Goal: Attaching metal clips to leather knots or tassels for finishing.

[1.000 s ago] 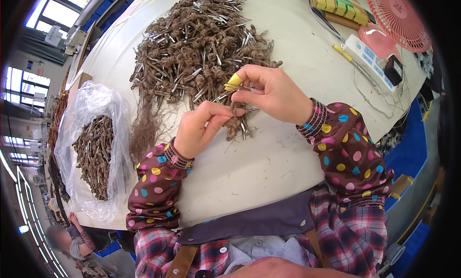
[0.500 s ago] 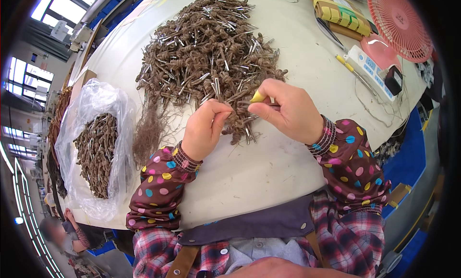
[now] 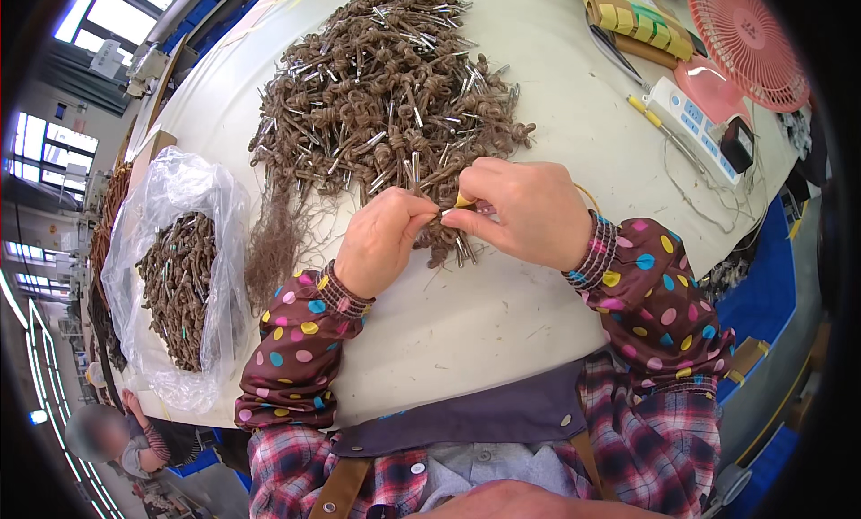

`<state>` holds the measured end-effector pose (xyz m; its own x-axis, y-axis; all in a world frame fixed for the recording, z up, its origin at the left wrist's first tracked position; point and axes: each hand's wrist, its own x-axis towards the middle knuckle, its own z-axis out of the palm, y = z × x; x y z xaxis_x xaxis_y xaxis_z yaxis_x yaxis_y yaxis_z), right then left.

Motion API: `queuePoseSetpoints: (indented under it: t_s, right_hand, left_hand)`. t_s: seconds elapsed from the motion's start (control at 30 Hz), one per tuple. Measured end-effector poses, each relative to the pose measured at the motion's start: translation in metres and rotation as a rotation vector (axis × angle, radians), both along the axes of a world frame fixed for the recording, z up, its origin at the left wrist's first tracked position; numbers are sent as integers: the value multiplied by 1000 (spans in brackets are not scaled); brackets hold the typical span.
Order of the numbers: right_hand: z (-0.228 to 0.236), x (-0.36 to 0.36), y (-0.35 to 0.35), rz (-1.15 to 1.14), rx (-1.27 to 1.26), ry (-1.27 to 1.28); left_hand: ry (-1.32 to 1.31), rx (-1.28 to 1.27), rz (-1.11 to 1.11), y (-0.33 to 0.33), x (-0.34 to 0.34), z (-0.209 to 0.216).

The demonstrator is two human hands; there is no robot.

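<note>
A large heap of knotted brown cords with silver metal tips [image 3: 386, 106] lies on the pale table in front of me. At its near edge, my left hand [image 3: 381, 236] pinches a brown cord between thumb and forefinger. A silver tip [image 3: 447, 211] shows between the fingertips of both hands. My right hand [image 3: 534, 214] is closed close beside it, thumb and forefinger together. Something yellow [image 3: 463, 200] shows at its forefinger, and a thin yellow loop [image 3: 588, 197] sticks out behind the hand; what it holds is mostly hidden.
A clear plastic bag [image 3: 179, 277] of similar cords lies at left, with loose brown fibres [image 3: 273, 259] beside the heap. At right are a white power strip [image 3: 691, 124], a pink fan [image 3: 749, 39], a yellow-handled tool [image 3: 664, 124] and a taped package [image 3: 637, 21]. A person [image 3: 126, 438] sits far left.
My right hand has moved slightly left and its fingertips now meet those of my left hand. A silver tip now shows between them. The left hand has hardly moved.
</note>
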<state>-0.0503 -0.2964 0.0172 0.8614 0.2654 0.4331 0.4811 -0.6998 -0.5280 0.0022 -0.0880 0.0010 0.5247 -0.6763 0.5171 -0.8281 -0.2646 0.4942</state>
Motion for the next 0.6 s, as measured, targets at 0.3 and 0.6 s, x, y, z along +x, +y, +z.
queuePoseSetpoints:
  t_s: [0.3, 0.6]
  right_hand:
    - [1, 0, -2, 53, 47, 1]
    - [-9, 16, 10, 180, 852, 472]
  left_hand:
    - [35, 5, 31, 0, -4, 2]
    - [-119, 91, -195, 0, 0, 5]
